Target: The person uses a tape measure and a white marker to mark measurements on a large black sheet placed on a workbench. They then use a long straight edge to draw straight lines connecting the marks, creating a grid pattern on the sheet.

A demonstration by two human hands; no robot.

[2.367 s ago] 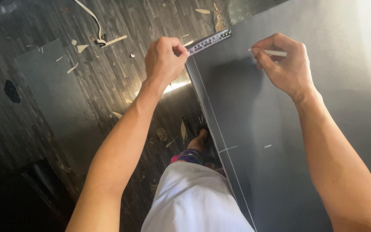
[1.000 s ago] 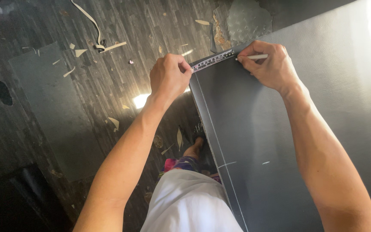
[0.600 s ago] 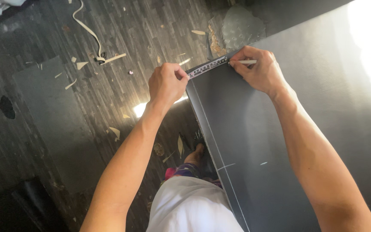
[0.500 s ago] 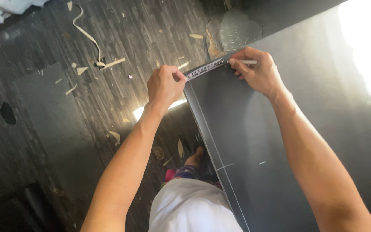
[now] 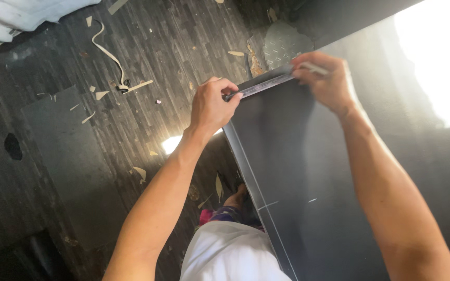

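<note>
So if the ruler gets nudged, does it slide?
Probably: the metal ruler lies flat on the smooth dark sheet, pinned only at its ends by the left hand and right hand. It looks thin, stiff and light.

metal ruler (image 5: 260, 87) across dark sheet (image 5: 298, 171)

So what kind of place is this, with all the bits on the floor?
Probably a workshop where sheet material gets measured and cut. A ruler lies across a big dark sheet, pale offcuts litter the dark plank floor, and the right hand holds a pale marking stick.
</note>
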